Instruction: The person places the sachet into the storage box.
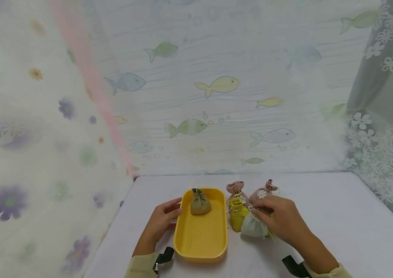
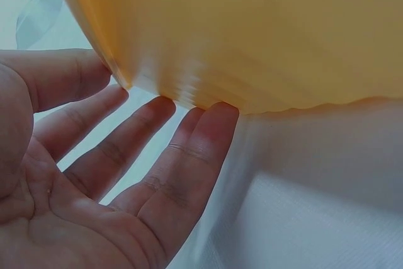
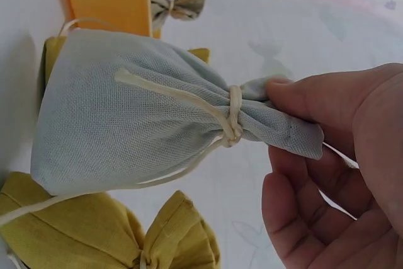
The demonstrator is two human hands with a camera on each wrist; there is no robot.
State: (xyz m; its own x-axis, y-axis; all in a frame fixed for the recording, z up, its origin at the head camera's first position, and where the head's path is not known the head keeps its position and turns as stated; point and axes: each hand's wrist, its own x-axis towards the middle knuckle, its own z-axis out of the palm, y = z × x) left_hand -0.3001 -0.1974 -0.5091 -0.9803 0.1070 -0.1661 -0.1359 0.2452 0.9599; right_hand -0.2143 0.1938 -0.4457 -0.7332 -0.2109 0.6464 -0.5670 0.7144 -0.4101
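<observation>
My left hand [image 1: 159, 221] rests its fingertips and thumb against the left side of a yellow plastic tray [image 1: 201, 241]. In the left wrist view its fingers are spread and nearly straight along the tray wall. A small olive-brown drawstring pouch [image 1: 200, 205] stands inside the tray at the far end. To the right of the tray, my right hand [image 1: 283, 217] pinches the gathered neck of a pale blue-grey drawstring pouch [image 3: 126, 118] between thumb and fingers. The pouch's cream cord hangs loose. Whether its base touches the table cannot be told.
Beside the held pouch is a mustard-yellow pouch [image 1: 237, 221]; another mustard pouch [image 3: 75, 231] is partly hidden. Behind them stand two pink pouches, one left [image 1: 235, 188] and one right [image 1: 258, 195]. A white cloth covers the table [image 1: 349, 224]; a fish-print curtain [image 1: 224, 116] hangs behind.
</observation>
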